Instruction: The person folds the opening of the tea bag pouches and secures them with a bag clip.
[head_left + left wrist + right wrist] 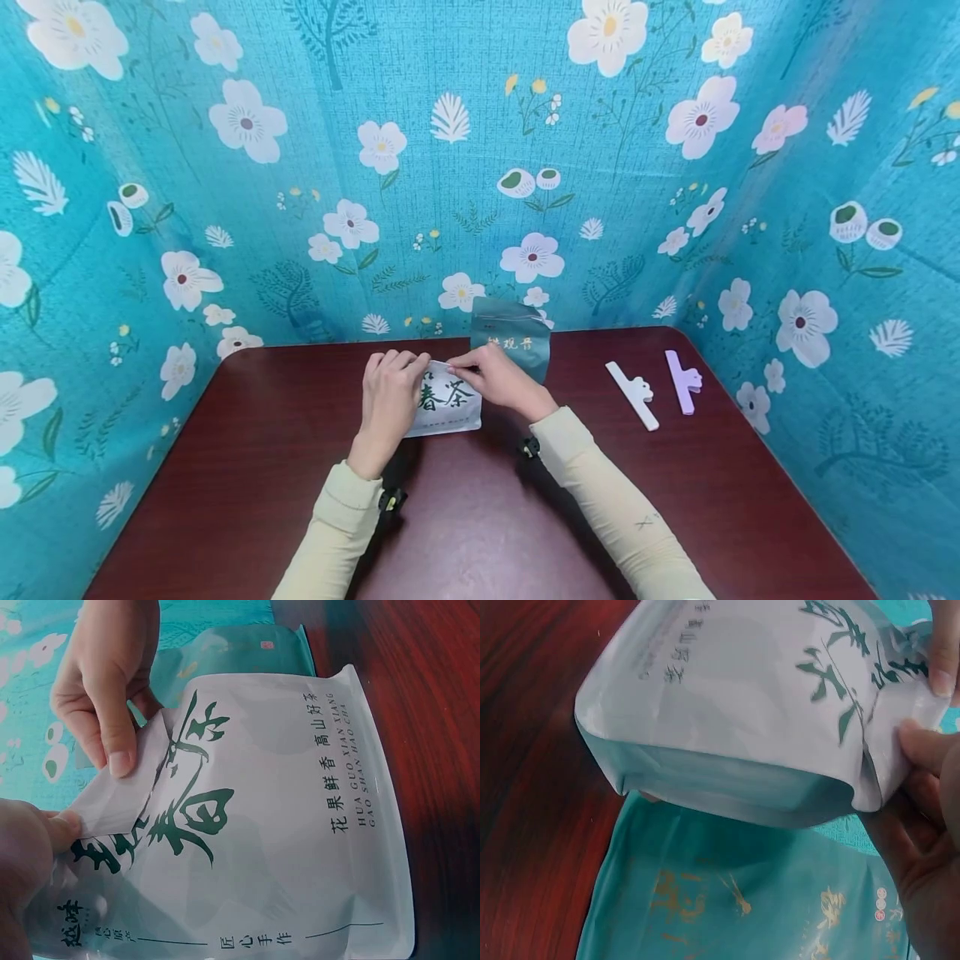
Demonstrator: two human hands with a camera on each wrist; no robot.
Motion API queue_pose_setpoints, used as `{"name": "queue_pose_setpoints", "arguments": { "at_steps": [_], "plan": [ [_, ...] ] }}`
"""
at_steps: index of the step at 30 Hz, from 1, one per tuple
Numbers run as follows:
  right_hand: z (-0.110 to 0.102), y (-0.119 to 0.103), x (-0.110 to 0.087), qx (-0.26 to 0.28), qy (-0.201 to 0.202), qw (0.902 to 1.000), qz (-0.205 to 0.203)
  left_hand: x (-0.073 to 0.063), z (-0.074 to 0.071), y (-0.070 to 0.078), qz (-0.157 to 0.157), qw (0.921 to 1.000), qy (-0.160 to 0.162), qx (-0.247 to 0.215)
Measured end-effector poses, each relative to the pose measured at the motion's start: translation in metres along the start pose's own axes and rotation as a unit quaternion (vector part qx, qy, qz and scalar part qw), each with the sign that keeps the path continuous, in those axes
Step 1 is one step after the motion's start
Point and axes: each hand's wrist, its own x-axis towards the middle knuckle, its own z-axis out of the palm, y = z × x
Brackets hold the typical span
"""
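One left hand (392,393) and one right hand (501,379), both pinching the folded top of one white, flat-bottomed pouch with green characters (448,410), over a dark red-brown table (465,525). Just behind: one teal pouch with gold characters (534,360). Well right, two bar-shaped clips: one white clip (632,397), one lilac clip (680,383).

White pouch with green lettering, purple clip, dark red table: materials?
White pouch: probably plastic or laminated film, satin; soft sheen and folds. Purple clip: likely plastic, smooth, evenly coloured. Dark red table: wood or lookalike laminate, glossy; grain and glare.
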Motion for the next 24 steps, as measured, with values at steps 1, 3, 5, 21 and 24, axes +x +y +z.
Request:
{"name": "queue_pose_setpoints", "arguments": {
  "at_steps": [1,3,5,21,24],
  "plan": [
    [0.000,0.000,0.000,-0.003,0.002,1.0000,-0.003,0.000,0.000,0.000,0.000,1.0000,0.000,0.000],
    [0.002,0.000,-0.001,-0.007,0.006,0.9999,-0.010,-0.001,0.001,-0.001,0.000,1.0000,-0.001,-0.001],
    [0.002,0.002,-0.002,0.001,0.007,1.0000,-0.003,-0.001,0.001,-0.001,-0.003,1.0000,-0.003,-0.002],
    [-0.001,0.015,-0.011,0.017,0.002,0.9998,0.010,-0.003,0.003,-0.003,-0.008,0.9999,0.000,-0.015],
    [-0.004,0.012,-0.011,0.026,-0.012,0.9994,0.020,-0.003,0.003,-0.003,-0.009,0.9998,0.005,-0.015]
  ]
}}
